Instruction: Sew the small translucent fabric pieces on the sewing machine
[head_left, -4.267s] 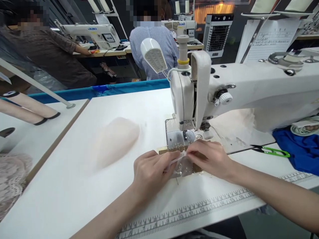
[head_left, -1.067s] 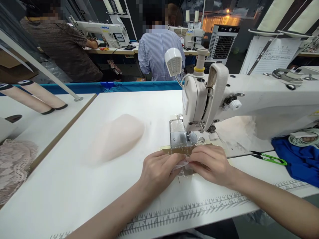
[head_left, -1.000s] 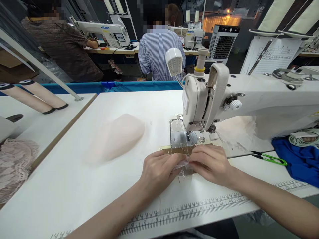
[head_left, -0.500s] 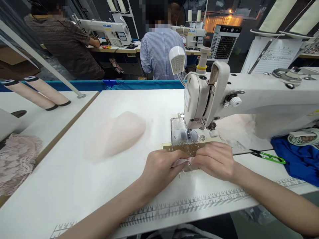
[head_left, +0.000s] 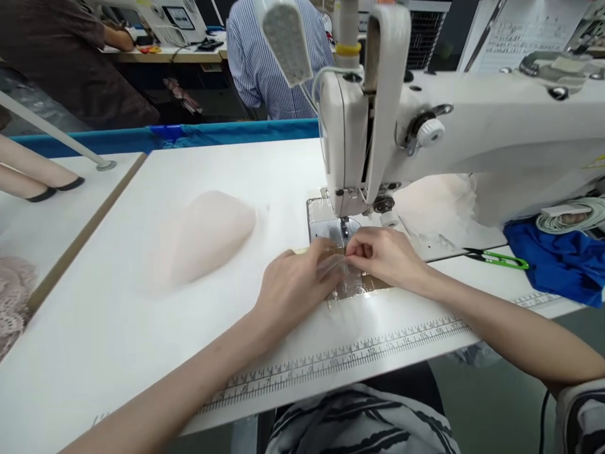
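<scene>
A small piece of sheer pale fabric (head_left: 332, 266) is pinched between my two hands, just in front of the sewing machine's needle area (head_left: 345, 228). My left hand (head_left: 295, 277) grips its left part, fingers bent around it. With thumb and index finger together, my right hand (head_left: 385, 253) holds the right end, close to the presser foot. Under the hands lies a brown patch covered with clear tape (head_left: 350, 287). A sheer beige fabric piece (head_left: 215, 233) lies flat on the white table to the left.
The white machine head (head_left: 352, 139) rises behind my hands. Green-handled snips (head_left: 501, 259) and blue cloth (head_left: 558, 258) lie at the right. More pale fabric (head_left: 435, 202) sits under the machine arm. Lace (head_left: 14, 296) is at the left edge. Two people sit beyond the table.
The view has tipped down and come closer. My right hand has moved up toward the presser foot, its fingertips now pinching the fabric's end; my left hand still holds the other part.
</scene>
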### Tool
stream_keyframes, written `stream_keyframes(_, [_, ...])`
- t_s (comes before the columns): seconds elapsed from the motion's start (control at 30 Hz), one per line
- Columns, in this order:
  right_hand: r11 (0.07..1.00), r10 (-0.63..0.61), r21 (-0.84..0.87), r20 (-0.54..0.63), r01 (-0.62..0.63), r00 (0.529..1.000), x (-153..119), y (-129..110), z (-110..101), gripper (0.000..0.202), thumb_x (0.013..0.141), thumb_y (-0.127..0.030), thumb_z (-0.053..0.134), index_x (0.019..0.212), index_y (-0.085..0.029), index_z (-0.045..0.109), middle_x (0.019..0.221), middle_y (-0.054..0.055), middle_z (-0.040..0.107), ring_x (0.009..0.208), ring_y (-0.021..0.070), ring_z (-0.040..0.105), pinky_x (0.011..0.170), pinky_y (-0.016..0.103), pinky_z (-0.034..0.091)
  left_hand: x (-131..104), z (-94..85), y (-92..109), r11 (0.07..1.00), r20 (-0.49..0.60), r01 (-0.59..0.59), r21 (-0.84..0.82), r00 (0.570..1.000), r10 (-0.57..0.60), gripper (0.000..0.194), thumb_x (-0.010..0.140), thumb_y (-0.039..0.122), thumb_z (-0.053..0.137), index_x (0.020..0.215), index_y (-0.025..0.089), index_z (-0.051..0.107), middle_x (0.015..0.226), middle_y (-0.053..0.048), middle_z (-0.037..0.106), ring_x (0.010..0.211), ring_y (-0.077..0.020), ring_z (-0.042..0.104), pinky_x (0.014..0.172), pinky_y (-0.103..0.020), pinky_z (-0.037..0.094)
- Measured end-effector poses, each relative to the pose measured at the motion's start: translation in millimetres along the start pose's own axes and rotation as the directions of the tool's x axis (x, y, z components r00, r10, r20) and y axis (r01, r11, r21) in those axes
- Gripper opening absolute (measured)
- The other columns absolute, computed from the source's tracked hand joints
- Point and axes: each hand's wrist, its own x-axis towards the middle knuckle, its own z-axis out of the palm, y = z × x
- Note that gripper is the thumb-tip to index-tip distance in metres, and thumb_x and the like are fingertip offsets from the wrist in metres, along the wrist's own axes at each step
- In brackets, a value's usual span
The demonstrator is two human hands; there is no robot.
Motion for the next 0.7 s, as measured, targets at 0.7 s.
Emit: stream_keyframes(0.7, [0.962, -0.072, -0.269, -0.107, 0.041, 0.992, 4.6, 15.7, -2.8, 0.016, 0.088, -0.023, 0.056, 0.098, -0.019, 0.068, 0.076, 0.000, 0.066, 0.063, 0.0123, 0.056, 0.063, 0.026, 0.035, -12.4, 10.1, -4.0, 0.835, -0.158, -0.408, 0.369, 0.858, 0.489, 0.028, 0.092, 0.028, 0.053, 0.118, 0.019, 0.060, 0.119, -0.002, 0.066, 0.114, -0.0243, 0.056, 0.091, -0.044, 0.034])
